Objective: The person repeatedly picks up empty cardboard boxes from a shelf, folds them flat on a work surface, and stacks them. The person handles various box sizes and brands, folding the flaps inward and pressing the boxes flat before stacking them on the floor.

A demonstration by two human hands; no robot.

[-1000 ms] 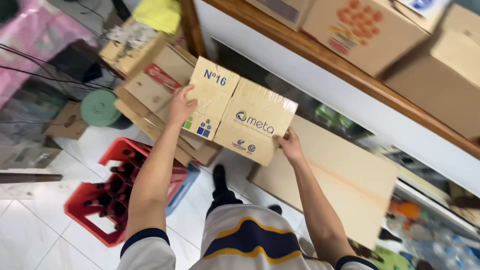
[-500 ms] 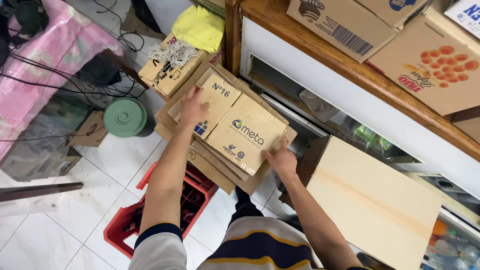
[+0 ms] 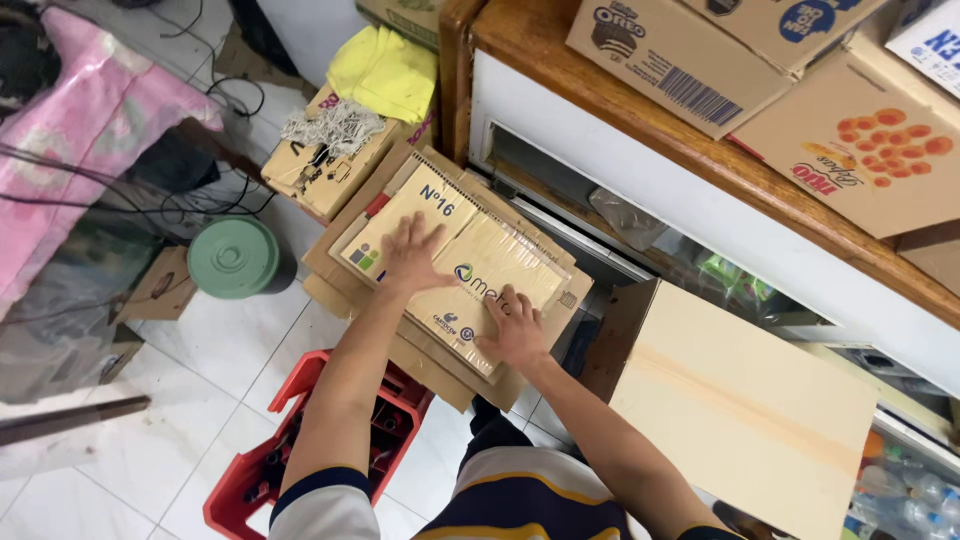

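Flattened carton tops one cardboard stack, two hands, left hand and right hand, pressing flat, open-palmed, gripping nothing.

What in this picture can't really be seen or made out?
Head view, the only one:
- Flattened box: the left hand and right hand pressing on it cover part of its top.
- Cardboard pile beneath: how many sheets, hidden by the top box.
- Red crate: contents too dark, partly behind the left arm.
- Big plain box: cut off at the bottom edge.
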